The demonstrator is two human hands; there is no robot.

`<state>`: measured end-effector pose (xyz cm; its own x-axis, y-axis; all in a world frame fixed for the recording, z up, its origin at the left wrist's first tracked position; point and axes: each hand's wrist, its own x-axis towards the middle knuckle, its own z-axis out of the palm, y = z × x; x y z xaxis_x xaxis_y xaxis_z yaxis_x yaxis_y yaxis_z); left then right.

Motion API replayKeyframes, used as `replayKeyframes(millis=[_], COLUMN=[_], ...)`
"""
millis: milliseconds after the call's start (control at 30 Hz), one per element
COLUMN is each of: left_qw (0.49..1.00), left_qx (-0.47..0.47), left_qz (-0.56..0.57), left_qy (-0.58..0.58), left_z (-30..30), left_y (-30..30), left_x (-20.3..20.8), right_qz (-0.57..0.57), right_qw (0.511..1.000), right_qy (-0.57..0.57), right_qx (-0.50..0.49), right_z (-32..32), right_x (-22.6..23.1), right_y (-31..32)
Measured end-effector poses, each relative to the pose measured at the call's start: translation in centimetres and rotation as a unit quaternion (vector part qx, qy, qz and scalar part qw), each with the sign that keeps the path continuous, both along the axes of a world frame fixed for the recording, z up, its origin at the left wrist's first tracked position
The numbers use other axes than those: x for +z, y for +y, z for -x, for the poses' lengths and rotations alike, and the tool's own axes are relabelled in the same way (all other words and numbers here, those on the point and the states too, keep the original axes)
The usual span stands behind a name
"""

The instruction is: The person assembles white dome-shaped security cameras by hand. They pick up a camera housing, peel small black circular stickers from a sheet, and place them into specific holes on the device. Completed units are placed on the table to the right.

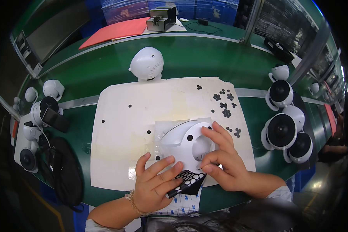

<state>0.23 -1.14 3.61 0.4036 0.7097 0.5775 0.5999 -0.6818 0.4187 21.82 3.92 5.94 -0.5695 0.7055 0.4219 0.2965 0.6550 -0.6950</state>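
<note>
A white camera-like device (178, 145) with a ring-shaped base lies on a clear-wrapped foam pad in front of me. One round black pad (190, 137) sits on the base, and a second (209, 128) shows near my right fingers. My left hand (152, 187) holds a black sheet with rows of white dots (189, 178), its upper fingers spread toward the device. The sheet is bent and tilted below the device. At the ring's lower right, my right hand (226, 162) has thumb and index drawn together in a pinch; anything between them is too small to name.
Beneath the work lies a cream board (120, 147) with scattered black dots and dot clusters (226, 113). Another white device (147, 63) stands behind it. Several more devices (280, 129) stand at right and left. A black pouch (67, 170) with cables lies at left.
</note>
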Motion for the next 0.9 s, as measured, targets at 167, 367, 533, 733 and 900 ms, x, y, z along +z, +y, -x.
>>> replayKeyframes(millis=[167, 367, 533, 733, 900], left_qw=[1.000, 1.000, 1.000, 1.000, 0.999], left_qx=[-0.006, 0.001, 0.004, 0.010, 0.011], left_qz=[-0.018, 0.003, -0.006, -0.013, -0.015], left_qy=[0.015, -0.007, -0.007, -0.009, -0.026], left_z=[0.3, -0.1, -0.1, -0.2, -0.4], left_y=[0.1, 0.0, 0.0, 0.0, 0.1], left_x=[-0.5, -0.1, -0.2, -0.4, -0.6], right_qz=[-0.004, -0.003, -0.003, -0.245, -0.248], right_qw=[1.000, 1.000, 1.000, 0.964, 0.961], right_qy=[-0.014, -0.012, -0.011, -0.079, -0.036], right_qx=[-0.008, -0.016, -0.020, -0.071, -0.115], right_z=[0.2, 0.3, 0.4, -0.5, -0.9], right_x=[0.1, 0.0, 0.0, -1.3, -1.4], right_y=[-0.1, -0.2, -0.3, -0.4, -1.5])
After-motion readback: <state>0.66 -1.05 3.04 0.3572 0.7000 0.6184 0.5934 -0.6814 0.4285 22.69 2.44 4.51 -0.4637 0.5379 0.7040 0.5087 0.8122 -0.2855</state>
